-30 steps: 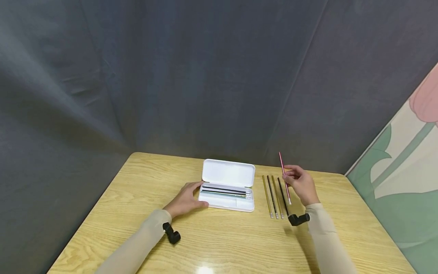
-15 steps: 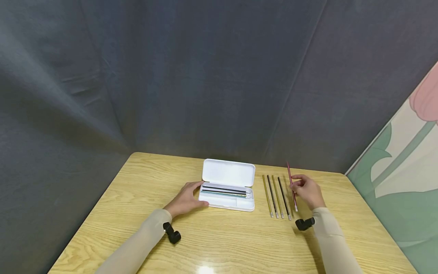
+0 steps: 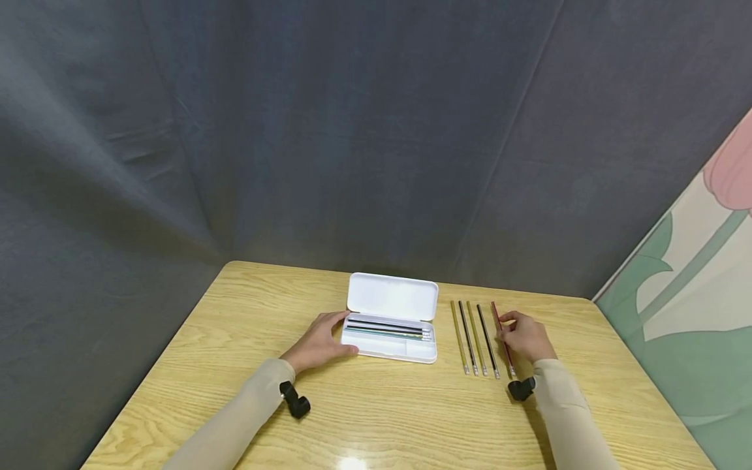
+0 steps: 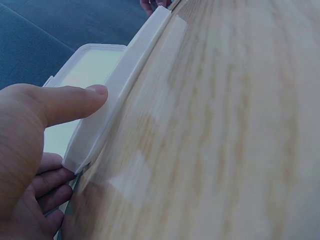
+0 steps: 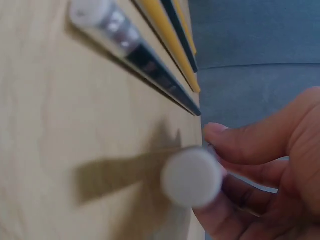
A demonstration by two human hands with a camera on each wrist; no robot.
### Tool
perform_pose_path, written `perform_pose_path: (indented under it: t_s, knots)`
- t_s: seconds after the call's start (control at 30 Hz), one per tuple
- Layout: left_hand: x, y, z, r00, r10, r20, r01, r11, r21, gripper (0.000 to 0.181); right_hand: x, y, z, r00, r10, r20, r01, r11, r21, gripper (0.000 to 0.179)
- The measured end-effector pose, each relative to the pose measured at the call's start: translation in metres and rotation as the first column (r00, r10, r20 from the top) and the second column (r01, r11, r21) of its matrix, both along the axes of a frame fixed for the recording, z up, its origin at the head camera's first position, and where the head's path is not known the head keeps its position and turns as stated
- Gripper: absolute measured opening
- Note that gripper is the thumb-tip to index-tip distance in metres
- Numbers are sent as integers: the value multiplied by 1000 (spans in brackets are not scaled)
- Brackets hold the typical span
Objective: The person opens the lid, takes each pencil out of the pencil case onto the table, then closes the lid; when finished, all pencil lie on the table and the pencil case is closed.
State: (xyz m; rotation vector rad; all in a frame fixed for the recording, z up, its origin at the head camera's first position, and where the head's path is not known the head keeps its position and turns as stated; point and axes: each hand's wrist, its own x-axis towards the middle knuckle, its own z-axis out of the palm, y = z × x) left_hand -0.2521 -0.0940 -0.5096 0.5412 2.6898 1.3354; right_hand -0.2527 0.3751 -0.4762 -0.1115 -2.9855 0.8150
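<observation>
Resting nearest the viewer, two sleeved forearms lie on a wooden table. The right hand pinches a red pencil between thumb and curled fingertips, low over the table; whether its eraser end touches the wood cannot be told. It lies just right of a row of four pencils, parallel to them and close beside the nearest dark one. As a judgement, a sideways nudge while letting go could roll the red pencil into that neighbour and upset the row, since the pencils look round enough to roll.

The left hand rests with relaxed, straight fingers against the left end of an open white pencil case, thumb laid along its front wall; pressing harder might slide the case.

Bare wood lies right of the red pencil before the table's right edge. Farther back, the case lid stands near the far edge, with a dark curtain beyond.
</observation>
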Motion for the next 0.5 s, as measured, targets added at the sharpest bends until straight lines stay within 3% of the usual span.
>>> perform_pose_path:
  t_s: [0.17, 0.5]
  knots:
    - [2, 0, 0, 1000, 1, 7, -1, 1000, -2, 92, 0, -2, -5, 1000, 9, 23, -9, 1000, 29, 39]
    - [0, 0, 0, 1000, 16, 1, -16, 1000, 1, 92, -2, -6, -6, 1000, 19, -5, -19, 998, 64, 39]
